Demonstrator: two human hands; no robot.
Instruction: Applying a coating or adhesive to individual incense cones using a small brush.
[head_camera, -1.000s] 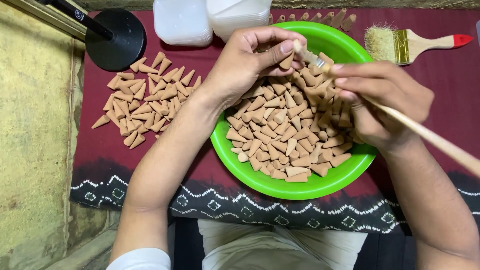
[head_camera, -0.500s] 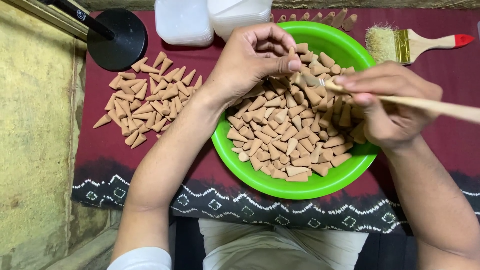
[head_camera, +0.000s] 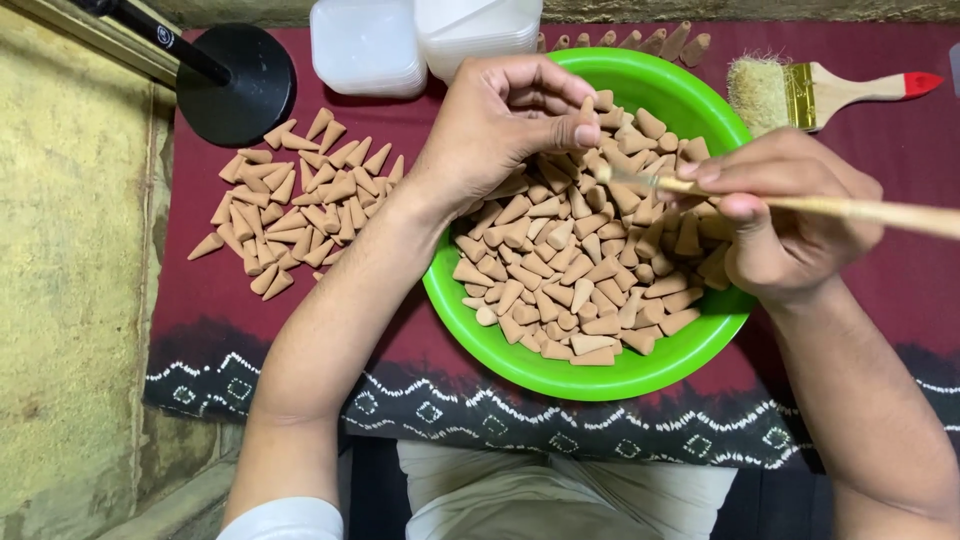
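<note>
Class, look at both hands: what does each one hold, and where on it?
The left hand pinches one small cone near its tip; the right hand grips a thin wooden stick near its front end.

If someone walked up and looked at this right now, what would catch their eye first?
Probably the bright green bowl in the middle, heaped with tan cones. Above it, the left hand pinches one cone while the right hand holds a thin brush to its tip. A second pile of cones lies to the left on the maroon cloth.
</note>
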